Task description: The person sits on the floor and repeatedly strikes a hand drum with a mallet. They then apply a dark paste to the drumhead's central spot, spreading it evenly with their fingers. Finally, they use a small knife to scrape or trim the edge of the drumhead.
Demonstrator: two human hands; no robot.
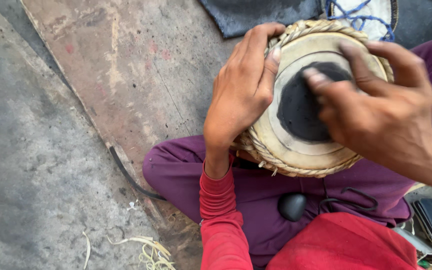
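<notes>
The drum (306, 100) sits in your lap, black patch (301, 107) already covering its centre, pale ring bare, left hand (243, 90) clamped on the braided rim, right hand (376, 110) pressing fingertips (316, 79) onto the patch, smooth black stone (292, 206) unused below.

A red long sleeve (219, 220), red top, and dark purple trousers (186, 172).

Head camera, steeply downward, close
</notes>
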